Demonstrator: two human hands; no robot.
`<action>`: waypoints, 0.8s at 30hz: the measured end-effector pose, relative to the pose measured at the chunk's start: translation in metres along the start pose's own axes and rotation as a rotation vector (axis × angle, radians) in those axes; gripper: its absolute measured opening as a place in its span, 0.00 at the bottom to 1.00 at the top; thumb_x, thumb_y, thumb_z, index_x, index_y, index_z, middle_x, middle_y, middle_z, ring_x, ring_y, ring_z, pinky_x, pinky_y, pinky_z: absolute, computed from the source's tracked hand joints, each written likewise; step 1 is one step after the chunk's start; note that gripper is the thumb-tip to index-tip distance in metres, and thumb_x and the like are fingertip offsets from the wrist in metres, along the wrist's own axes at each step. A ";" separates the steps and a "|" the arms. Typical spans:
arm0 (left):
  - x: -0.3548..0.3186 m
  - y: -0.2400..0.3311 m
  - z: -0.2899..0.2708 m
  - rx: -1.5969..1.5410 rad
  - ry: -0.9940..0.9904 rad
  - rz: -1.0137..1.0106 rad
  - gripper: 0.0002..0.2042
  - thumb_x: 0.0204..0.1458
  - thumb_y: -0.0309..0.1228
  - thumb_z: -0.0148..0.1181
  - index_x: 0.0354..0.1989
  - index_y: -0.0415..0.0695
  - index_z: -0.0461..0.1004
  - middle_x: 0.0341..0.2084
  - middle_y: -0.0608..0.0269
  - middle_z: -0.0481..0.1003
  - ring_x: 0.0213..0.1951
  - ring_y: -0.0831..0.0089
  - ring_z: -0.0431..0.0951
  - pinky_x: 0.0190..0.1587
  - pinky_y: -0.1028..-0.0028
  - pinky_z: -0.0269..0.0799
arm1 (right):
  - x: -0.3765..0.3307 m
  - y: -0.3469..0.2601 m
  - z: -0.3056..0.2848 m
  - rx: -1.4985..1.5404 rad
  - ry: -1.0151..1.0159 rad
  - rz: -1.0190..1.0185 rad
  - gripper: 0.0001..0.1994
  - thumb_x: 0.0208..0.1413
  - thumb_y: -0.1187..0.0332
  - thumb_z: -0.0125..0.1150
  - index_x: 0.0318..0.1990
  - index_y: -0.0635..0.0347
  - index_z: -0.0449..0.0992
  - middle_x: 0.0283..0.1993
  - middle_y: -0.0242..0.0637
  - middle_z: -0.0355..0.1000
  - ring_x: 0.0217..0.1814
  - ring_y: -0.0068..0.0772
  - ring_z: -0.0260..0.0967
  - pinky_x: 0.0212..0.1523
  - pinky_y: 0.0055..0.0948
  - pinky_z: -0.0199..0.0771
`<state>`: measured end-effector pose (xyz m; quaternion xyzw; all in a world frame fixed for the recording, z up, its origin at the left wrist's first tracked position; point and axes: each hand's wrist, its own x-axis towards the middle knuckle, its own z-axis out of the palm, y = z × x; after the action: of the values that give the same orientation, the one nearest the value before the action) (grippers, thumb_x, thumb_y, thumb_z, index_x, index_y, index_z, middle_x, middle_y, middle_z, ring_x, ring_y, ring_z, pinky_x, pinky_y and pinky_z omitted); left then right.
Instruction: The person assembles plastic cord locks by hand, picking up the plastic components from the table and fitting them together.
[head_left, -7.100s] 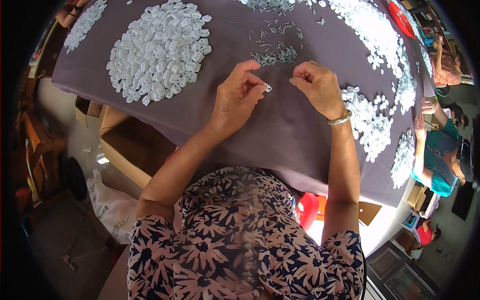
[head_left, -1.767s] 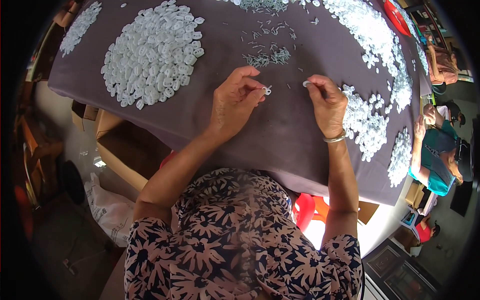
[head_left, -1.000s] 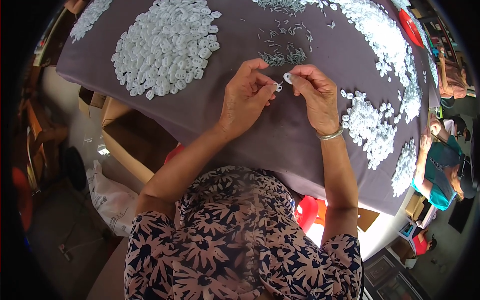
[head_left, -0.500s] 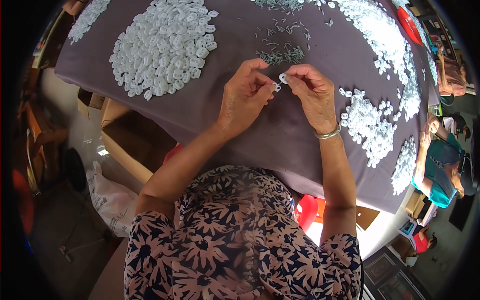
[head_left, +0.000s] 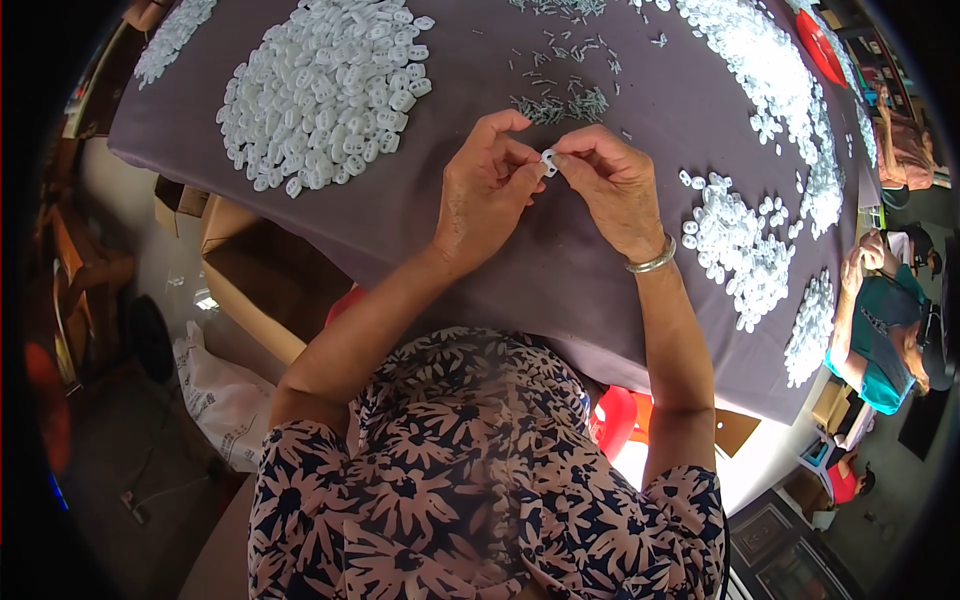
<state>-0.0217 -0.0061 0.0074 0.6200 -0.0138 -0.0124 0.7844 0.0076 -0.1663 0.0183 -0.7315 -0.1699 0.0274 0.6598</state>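
Note:
My left hand (head_left: pixel 485 190) and my right hand (head_left: pixel 612 185) meet fingertip to fingertip above the grey cloth-covered table (head_left: pixel 520 260). Between their fingertips both pinch one small white plastic piece (head_left: pixel 548 161). A silver bangle (head_left: pixel 652 264) circles my right wrist. Just beyond the hands lies a scatter of small thin grey pins (head_left: pixel 565 100). A large round heap of white plastic pieces (head_left: pixel 325 90) sits to the far left of my left hand, and a smaller heap of white pieces (head_left: pixel 735 240) lies to the right of my right hand.
More white pieces (head_left: pixel 770 70) run in a band along the table's right side, with a red dish (head_left: pixel 820 45) at the far corner. An open cardboard box (head_left: pixel 255 270) and a white sack (head_left: pixel 225 395) sit on the floor at left. Another person (head_left: pixel 885 320) sits at right.
My two hands have drawn together from apart and lifted slightly; the white piece held by the right fingers is now pinched by both hands.

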 end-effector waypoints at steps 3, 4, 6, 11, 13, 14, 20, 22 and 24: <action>0.001 0.003 0.001 -0.029 0.028 -0.030 0.20 0.53 0.17 0.56 0.53 0.38 0.60 0.30 0.61 0.75 0.28 0.79 0.75 0.28 0.82 0.71 | 0.000 -0.001 0.000 -0.036 -0.001 0.030 0.04 0.51 0.83 0.60 0.33 0.65 0.74 0.32 0.27 0.72 0.32 0.13 0.67 0.32 0.15 0.69; 0.000 0.004 0.001 -0.037 0.030 -0.041 0.20 0.52 0.17 0.56 0.54 0.38 0.60 0.29 0.61 0.75 0.27 0.79 0.75 0.27 0.82 0.71 | -0.003 -0.001 0.000 -0.050 -0.018 -0.006 0.05 0.52 0.83 0.59 0.36 0.65 0.74 0.33 0.27 0.71 0.33 0.13 0.67 0.34 0.15 0.69; 0.001 0.005 0.000 -0.046 0.031 -0.054 0.21 0.52 0.17 0.57 0.54 0.37 0.59 0.29 0.61 0.75 0.27 0.79 0.76 0.26 0.82 0.71 | -0.004 0.000 0.001 -0.064 -0.033 -0.040 0.07 0.53 0.83 0.59 0.38 0.64 0.73 0.35 0.26 0.71 0.35 0.13 0.67 0.36 0.15 0.70; 0.002 0.011 -0.004 -0.039 0.017 -0.114 0.22 0.51 0.19 0.59 0.54 0.37 0.59 0.28 0.62 0.74 0.18 0.83 0.69 0.17 0.83 0.62 | -0.004 -0.011 0.002 -0.433 -0.014 -0.218 0.15 0.41 0.83 0.64 0.38 0.59 0.73 0.30 0.30 0.71 0.28 0.18 0.70 0.30 0.19 0.72; 0.002 0.011 -0.004 -0.051 0.012 -0.110 0.22 0.51 0.19 0.59 0.54 0.37 0.60 0.29 0.62 0.74 0.17 0.84 0.68 0.16 0.83 0.60 | -0.004 -0.011 0.006 -0.473 0.017 -0.245 0.16 0.39 0.83 0.65 0.38 0.59 0.73 0.29 0.30 0.70 0.27 0.20 0.70 0.28 0.19 0.71; 0.001 0.011 -0.004 -0.064 0.005 -0.107 0.21 0.51 0.20 0.60 0.53 0.37 0.61 0.29 0.62 0.74 0.17 0.85 0.66 0.15 0.83 0.59 | -0.005 -0.011 0.006 -0.516 0.049 -0.270 0.16 0.38 0.83 0.66 0.37 0.58 0.73 0.29 0.31 0.69 0.25 0.21 0.70 0.27 0.20 0.71; -0.002 0.010 -0.005 -0.070 -0.068 -0.096 0.20 0.53 0.21 0.59 0.54 0.37 0.62 0.29 0.63 0.74 0.20 0.83 0.69 0.19 0.83 0.64 | -0.008 -0.007 0.005 -0.478 0.061 -0.327 0.16 0.37 0.83 0.65 0.36 0.58 0.72 0.28 0.31 0.68 0.25 0.21 0.69 0.26 0.20 0.70; 0.001 0.016 -0.007 -0.057 -0.080 -0.126 0.20 0.54 0.22 0.58 0.54 0.37 0.63 0.29 0.64 0.74 0.21 0.83 0.69 0.21 0.83 0.65 | -0.007 -0.009 0.005 -0.471 0.059 -0.340 0.16 0.38 0.83 0.65 0.37 0.59 0.73 0.28 0.31 0.69 0.25 0.21 0.69 0.26 0.20 0.70; 0.004 0.014 -0.008 -0.045 -0.089 -0.157 0.19 0.54 0.23 0.58 0.55 0.38 0.63 0.29 0.64 0.74 0.22 0.83 0.70 0.22 0.83 0.66 | -0.006 -0.010 0.005 -0.464 0.053 -0.351 0.16 0.38 0.84 0.65 0.37 0.59 0.73 0.29 0.31 0.69 0.25 0.22 0.69 0.26 0.20 0.70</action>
<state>-0.0177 0.0048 0.0189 0.6001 0.0002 -0.1018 0.7934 -0.0019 -0.1624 0.0261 -0.8228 -0.2783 -0.1458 0.4736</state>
